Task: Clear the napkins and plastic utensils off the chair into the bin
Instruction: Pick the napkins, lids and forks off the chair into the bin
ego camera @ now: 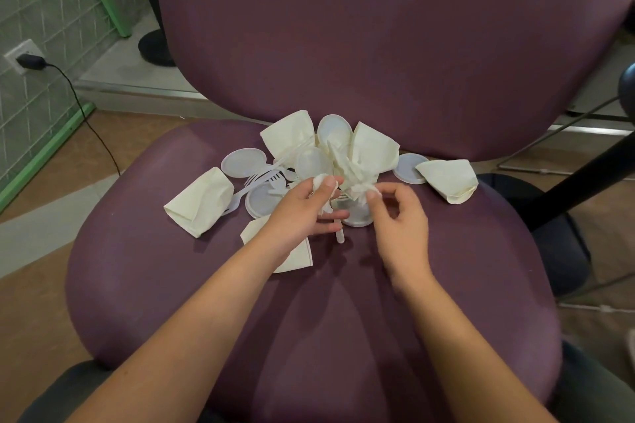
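Cream napkins fan up from the left hand, whose grip pinches their crumpled ends; the right hand pinches, seemingly, a neighbouring twist.

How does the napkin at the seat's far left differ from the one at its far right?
The left napkin lies clear of the lids; the right napkin overlaps a round lid. The left napkin is nearer the seat's front, the right napkin nearer the backrest. Both are cream, loosely folded, untouched by either hand, resting on the purple seat.
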A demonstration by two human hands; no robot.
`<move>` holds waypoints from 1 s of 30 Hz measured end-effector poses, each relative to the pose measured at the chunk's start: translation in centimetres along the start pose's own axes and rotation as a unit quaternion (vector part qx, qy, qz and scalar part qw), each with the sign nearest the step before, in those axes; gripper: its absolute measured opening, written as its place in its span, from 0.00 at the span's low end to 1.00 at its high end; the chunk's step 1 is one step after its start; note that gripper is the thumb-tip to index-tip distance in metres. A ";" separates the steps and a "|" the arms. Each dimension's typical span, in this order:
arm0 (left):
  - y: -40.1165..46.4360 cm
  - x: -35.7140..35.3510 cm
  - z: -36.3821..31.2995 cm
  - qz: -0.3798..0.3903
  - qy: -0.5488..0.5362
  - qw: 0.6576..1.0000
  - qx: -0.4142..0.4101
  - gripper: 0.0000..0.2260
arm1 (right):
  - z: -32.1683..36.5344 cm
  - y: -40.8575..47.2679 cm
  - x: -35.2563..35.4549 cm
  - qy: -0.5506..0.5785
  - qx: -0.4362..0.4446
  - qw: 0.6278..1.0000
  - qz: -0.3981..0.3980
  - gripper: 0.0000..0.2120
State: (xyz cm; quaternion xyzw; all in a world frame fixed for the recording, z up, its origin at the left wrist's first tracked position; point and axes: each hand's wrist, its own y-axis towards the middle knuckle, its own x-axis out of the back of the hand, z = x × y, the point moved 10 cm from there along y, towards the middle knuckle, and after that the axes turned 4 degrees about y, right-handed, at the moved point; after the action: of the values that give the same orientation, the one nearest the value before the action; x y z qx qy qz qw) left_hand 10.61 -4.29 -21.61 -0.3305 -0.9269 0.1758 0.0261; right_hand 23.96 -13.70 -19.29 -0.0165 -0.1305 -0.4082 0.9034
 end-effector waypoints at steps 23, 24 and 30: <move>0.6 2.1 -0.1 -0.046 -0.125 0.991 0.011 0.09 | -1.9 3.5 -0.2 -0.255 0.010 0.967 -0.006 0.09; 0.6 2.2 0.0 -0.052 -0.128 0.990 0.020 0.09 | -2.2 4.3 -0.2 -0.291 0.006 0.957 -0.004 0.10; 0.5 1.9 0.2 -0.052 -0.096 0.994 0.030 0.09 | -3.3 7.3 -1.9 -0.402 -0.002 0.915 0.036 0.15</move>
State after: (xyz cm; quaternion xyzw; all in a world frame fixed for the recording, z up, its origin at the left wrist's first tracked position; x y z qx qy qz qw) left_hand 9.35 -2.81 -22.10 -0.2629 -0.9352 0.2332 -0.0438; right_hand 28.91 -7.89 -22.38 -0.1860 -0.4814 -0.3345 0.7886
